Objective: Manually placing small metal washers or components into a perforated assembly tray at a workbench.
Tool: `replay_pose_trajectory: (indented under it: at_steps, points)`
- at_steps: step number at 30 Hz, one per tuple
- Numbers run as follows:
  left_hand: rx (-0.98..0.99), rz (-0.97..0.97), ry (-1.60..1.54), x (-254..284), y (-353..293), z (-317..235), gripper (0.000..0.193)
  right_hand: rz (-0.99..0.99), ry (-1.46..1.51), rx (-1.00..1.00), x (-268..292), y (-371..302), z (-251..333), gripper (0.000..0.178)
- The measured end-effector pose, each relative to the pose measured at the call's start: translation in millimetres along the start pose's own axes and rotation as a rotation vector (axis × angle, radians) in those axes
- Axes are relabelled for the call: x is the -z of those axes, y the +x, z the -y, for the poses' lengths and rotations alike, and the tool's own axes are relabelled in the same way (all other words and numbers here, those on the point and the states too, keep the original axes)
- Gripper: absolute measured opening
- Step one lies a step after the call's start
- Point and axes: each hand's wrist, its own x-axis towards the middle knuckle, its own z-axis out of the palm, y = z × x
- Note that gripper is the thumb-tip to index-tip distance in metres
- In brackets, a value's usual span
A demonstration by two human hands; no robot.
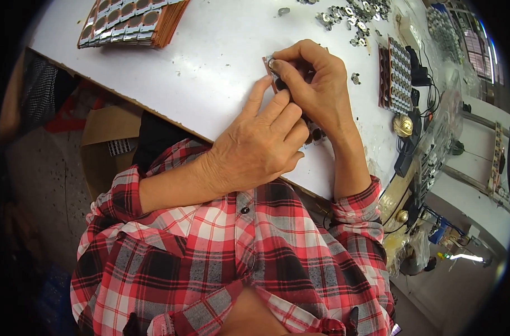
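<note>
Over the white table, my right hand [325, 84] is closed in a pinch, with thumb and index finger on a small round metal piece [271, 63]. The piece sits at the far end of a narrow brown-edged panel [275, 83], most of which my hands cover. My left hand [258, 137] lies across the near part of this panel. Its index fingertip touches the panel's left edge, and the other fingers bend over it. More dark round parts [316, 133] show partly below my right wrist.
A thick stack of brown-edged panels with round spots [137, 22] lies at the far left. Loose small metal parts [353, 19] are scattered at the back. Another panel stack [398, 75] stands at right, near a gold round knob [402, 125], cables and a black power strip [405, 157].
</note>
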Motion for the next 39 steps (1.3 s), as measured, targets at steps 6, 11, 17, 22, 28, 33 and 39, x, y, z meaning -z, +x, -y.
replay_pose_trajectory:
  at_steps: [6,11,17,22,28,33,39]
  points:
    - [-0.026,-0.041,0.069,-7,-5,-6,0.031,0.071,0.084,-0.032,9,-7,-4,0.008]
    - [-0.031,-0.077,0.081,-10,-7,-8,0.032,0.053,0.057,-0.054,6,-12,-2,0.012]
    - [-0.029,-0.077,0.016,-8,-8,-5,0.037,-0.153,0.045,0.075,59,-13,-18,0.019]
    - [-0.019,-0.052,0.023,-5,-10,-5,0.041,-0.040,-0.271,0.123,101,-22,-39,0.022]
    - [-0.018,-0.058,0.011,-6,-10,-4,0.042,-0.025,-0.243,0.055,92,-18,-53,0.021]
    - [-0.012,-0.061,0.005,-7,-10,-5,0.042,-0.167,-0.193,-0.051,85,-18,-53,0.016]
    - [-0.014,-0.034,-0.011,-4,-11,-4,0.052,-0.242,-0.375,-0.089,80,-16,-49,0.017]
